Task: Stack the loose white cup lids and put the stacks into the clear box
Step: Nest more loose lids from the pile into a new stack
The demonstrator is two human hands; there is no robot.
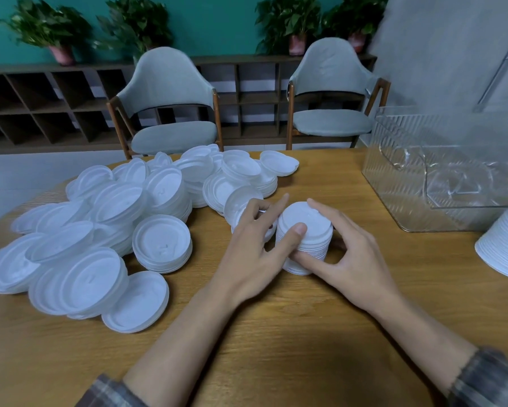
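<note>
**A:** Two hands on one pile, is that right?

**B:** Yes. The stack of lids (304, 230) stands upright on the wooden table (276, 333), between the left hand (255, 254) and the right hand (352, 259).

**A:** How does the right one hold it?

**B:** Its forefinger curls over the far top edge and its thumb hooks round the near side low down, so the stack is clasped between them.

**A:** And the left?

**B:** Its thumb lies flat on the top lid and its forefinger points straight along the stack's far-left side. The other fingers are bent over the lids just behind, and I cannot tell whether they hold one, as that part is blurred.

**A:** Where are the rest?

**B:** The loose lids (114, 215) lie in a wide heap on the left half of the table, some nested in short piles, some tilted.

**A:** And the clear box (393, 171)?

**B:** It sits at the far right of the table, well apart from the hands, with ribbed see-through walls. A second stack (502, 245) leans at the right edge of the view, just in front of the box and partly cut off.

**A:** Anything behind?

**B:** Two grey chairs (170, 113) beyond the table, then a low dark shelf (41, 107) with potted plants (50, 27) on top
</note>
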